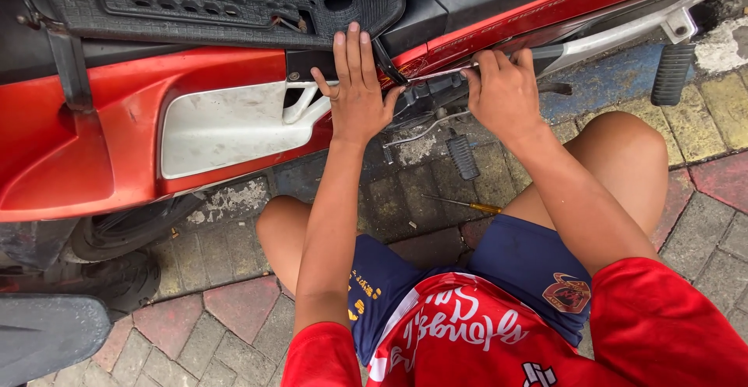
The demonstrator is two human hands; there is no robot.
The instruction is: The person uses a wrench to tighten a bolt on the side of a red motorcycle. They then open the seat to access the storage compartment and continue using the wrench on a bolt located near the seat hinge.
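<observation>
Red scooter panel (117, 114) fills the left, with a white side cover (226, 126) set into it and the black rubber floor mat (226, 1) above. Next comes the left hand (357, 83), fingers spread flat and pressed against the body seam just under the mat edge, holding nothing. To its right, the right hand (502, 91) has its grip pressed together around a thin metal rod (436, 73) that runs into the gap between the red trim and the dark parts beneath. The risk, as I judge it: if that rod slips out of the seam it could skid toward the braced left fingers or gouge the paint. A yellow-handled screwdriver (467, 205) lies on the paving bricks (234, 301) between the knees, easy to kneel on.
</observation>
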